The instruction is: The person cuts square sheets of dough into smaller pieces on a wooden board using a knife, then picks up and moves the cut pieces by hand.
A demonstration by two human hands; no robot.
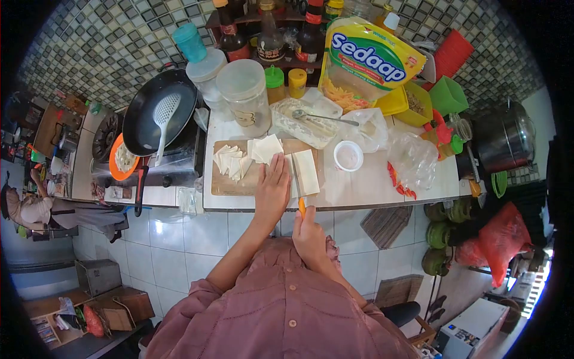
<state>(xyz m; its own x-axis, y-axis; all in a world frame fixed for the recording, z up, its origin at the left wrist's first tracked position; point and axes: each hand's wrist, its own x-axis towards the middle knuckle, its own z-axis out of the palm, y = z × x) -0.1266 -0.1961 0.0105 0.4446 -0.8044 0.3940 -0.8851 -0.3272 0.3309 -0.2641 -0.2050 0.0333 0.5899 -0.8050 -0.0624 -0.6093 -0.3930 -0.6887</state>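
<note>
My right hand (311, 238) is closed around the orange handle of a knife (302, 207). The blade points away from me and lies over a stack of pale square wrapper sheets (307, 173) at the right part of a wooden cutting board (230, 189). My left hand (274, 184) lies flat with fingers stretched forward, beside the blade. Its fingertips touch the lower edge of some smaller cut wrappers (266, 148). Further left on the board, more cut wrapper pieces (232, 161) overlap in a loose pile.
Behind the board stand a clear plastic jar (245, 96) and a container of white filling (305, 125) with a spoon across it. A small white tub (348, 156) sits at right, red chilies (402, 182) beyond. A frying pan (149, 113) with a slotted turner rests on the stove.
</note>
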